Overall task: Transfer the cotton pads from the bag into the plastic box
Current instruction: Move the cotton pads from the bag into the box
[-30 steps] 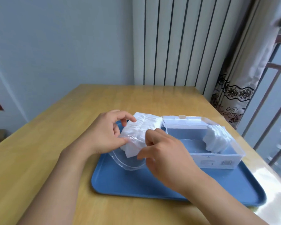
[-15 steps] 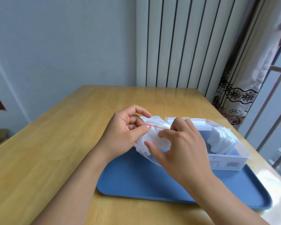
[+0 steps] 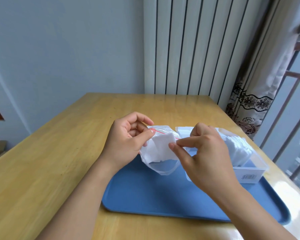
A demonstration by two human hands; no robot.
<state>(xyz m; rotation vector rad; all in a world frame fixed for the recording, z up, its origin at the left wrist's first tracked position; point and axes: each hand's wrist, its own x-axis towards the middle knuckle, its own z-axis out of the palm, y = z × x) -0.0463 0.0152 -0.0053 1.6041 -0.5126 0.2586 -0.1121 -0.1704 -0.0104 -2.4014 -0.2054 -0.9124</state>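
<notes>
Two hands at the zip edge: left hand (image 3: 126,142) and right hand (image 3: 203,151) each pinch the red-lined mouth of the bag (image 3: 160,153), apparently to part it so the cotton pads (image 3: 163,148) can come out. Bag held just above the blue tray (image 3: 145,196) on the counter (image 3: 50,161), long axis from 10 to 4 o'clock, mouth up, sagging base down. Plastic box (image 3: 249,172) at 3 o'clock, open, some pads already inside.

Nothing here can be read. The only printing I can see is a small white sticker (image 3: 249,177) on the near wall of the plastic box (image 3: 260,168), at its right-hand end, with what looks like a barcode and lines of print too small and blurred to make out.
</notes>
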